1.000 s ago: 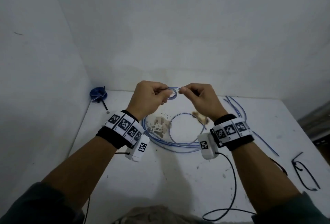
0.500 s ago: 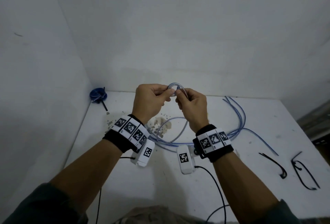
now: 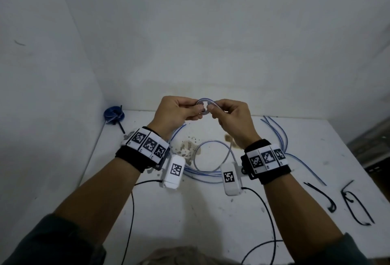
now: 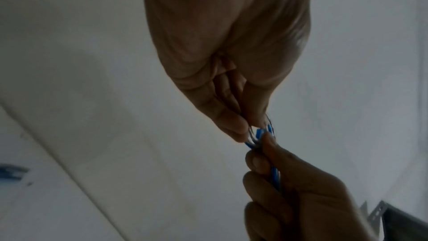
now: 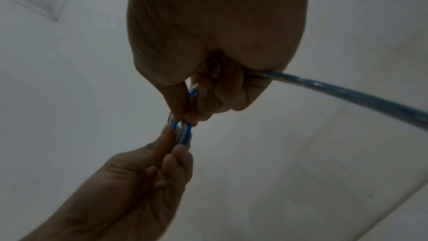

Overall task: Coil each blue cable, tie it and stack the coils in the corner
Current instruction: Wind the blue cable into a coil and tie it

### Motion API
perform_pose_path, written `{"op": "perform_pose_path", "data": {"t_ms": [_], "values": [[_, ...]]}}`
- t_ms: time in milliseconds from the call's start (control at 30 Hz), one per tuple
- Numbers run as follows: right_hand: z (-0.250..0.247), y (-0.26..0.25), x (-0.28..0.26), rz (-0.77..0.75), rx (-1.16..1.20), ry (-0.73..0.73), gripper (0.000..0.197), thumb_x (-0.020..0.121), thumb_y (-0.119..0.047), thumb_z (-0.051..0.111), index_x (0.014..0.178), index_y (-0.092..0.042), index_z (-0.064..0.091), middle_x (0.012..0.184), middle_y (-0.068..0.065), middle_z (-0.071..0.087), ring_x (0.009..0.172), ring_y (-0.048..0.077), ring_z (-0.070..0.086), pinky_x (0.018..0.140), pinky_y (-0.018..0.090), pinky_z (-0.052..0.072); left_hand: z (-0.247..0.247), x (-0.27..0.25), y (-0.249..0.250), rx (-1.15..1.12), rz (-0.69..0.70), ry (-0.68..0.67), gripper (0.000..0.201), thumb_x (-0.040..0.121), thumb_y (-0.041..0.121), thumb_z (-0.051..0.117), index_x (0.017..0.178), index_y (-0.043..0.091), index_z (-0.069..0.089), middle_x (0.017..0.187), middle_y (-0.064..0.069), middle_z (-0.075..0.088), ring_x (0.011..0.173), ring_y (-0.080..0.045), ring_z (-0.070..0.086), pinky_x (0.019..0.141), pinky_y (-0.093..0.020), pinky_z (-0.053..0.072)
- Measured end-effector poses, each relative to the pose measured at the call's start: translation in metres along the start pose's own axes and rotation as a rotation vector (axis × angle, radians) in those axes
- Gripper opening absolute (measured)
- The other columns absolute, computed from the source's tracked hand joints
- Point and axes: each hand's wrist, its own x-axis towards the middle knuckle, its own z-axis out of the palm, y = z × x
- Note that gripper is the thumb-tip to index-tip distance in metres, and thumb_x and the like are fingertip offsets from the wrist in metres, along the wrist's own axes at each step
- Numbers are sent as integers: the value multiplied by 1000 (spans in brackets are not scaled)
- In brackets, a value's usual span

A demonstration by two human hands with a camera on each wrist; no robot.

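Both hands are raised above the white table (image 3: 190,212) and meet on a small coil (image 3: 203,106) of blue cable. My left hand (image 3: 179,111) pinches the coil's left side between thumb and fingers (image 4: 234,127). My right hand (image 3: 229,114) pinches its right side, and the cable (image 5: 347,94) runs out of that fist. The loose length of the cable (image 3: 213,159) loops down onto the table under the wrists. A finished blue coil (image 3: 114,113) with a black tie lies in the far left corner.
More blue cables (image 3: 278,136) lie uncoiled on the table at the right. Two black ties (image 3: 320,196) (image 3: 356,207) rest near the right front edge. Walls close the table on the left and back. Black sensor leads (image 3: 130,218) trail from my wrists.
The right hand came in toward the left and laid another turn on the small coil, then shifted slightly right. The loose cable on the table has been drawn in and reshaped.
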Motion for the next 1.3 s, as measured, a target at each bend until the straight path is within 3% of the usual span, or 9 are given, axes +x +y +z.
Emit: {"op": "perform_pose_path", "data": {"t_ms": [100, 233, 500, 700, 833, 933, 1033, 1233, 1300], "values": [[9, 3, -3, 18, 145, 66, 16, 92, -12, 68, 88, 3, 73, 54, -11, 56, 46, 4, 41, 46, 15, 33, 7, -3, -3, -102, 11, 47, 17, 85, 2, 71, 102, 1, 73, 86, -15, 75, 71, -20, 71, 71, -23, 56], [16, 4, -9, 73, 372, 62, 13, 95, -12, 63, 84, -8, 71, 54, -3, 44, 47, 10, 31, 43, 22, 25, 10, -6, 1, -164, 16, 1, 17, 85, 1, 69, 102, 2, 72, 87, -13, 75, 74, -21, 71, 73, -23, 57], [13, -1, -9, 132, 332, 35, 15, 94, -15, 65, 84, -8, 74, 53, -2, 41, 47, 13, 27, 45, 23, 18, -3, -7, 7, -3, 87, -37, 22, 82, 1, 73, 103, 6, 73, 86, -12, 76, 73, -23, 73, 69, -25, 57], [19, -7, -9, 302, 452, 63, 44, 92, -17, 64, 49, -20, 60, 54, -1, 30, 51, 15, 18, 46, 25, 13, 0, -6, 1, -6, 102, -9, 21, 79, 2, 75, 100, 7, 74, 86, -17, 75, 71, -25, 72, 70, -29, 59], [21, -2, -10, 85, 267, 132, 20, 94, -20, 66, 77, -11, 73, 52, -7, 46, 47, 10, 35, 44, 21, 29, 2, -6, 3, -52, 92, 42, 19, 82, 1, 74, 101, 4, 74, 86, -16, 76, 70, -23, 72, 69, -26, 57], [32, 4, -15, -43, 205, 216, 11, 95, -14, 65, 93, -8, 74, 62, -11, 65, 56, 3, 54, 55, 15, 43, 5, -7, 3, -112, 72, 68, 19, 83, 1, 73, 101, 2, 74, 88, -17, 76, 74, -25, 72, 73, -28, 58], [40, 8, -18, -45, 280, 256, 12, 94, -10, 64, 97, -3, 74, 61, -13, 65, 53, 0, 53, 53, 12, 41, 10, -10, 2, -151, 47, 53, 20, 84, 0, 71, 104, 0, 73, 89, -15, 76, 78, -24, 73, 75, -26, 58], [14, 1, -15, -19, 133, 9, 10, 90, -6, 69, 82, 0, 71, 52, -13, 58, 48, 0, 48, 51, 10, 36, -13, -9, 4, 186, 29, -92, 17, 82, 14, 77, 99, 10, 77, 87, -7, 77, 83, -26, 72, 71, -35, 57], [5, 0, -10, -18, 22, -105, 13, 88, -7, 72, 76, -1, 70, 55, -11, 58, 53, 2, 48, 55, 15, 37, -17, -8, 8, 262, 61, -115, 13, 85, 18, 75, 97, 13, 78, 82, -1, 76, 75, -18, 70, 63, -30, 54]]}}
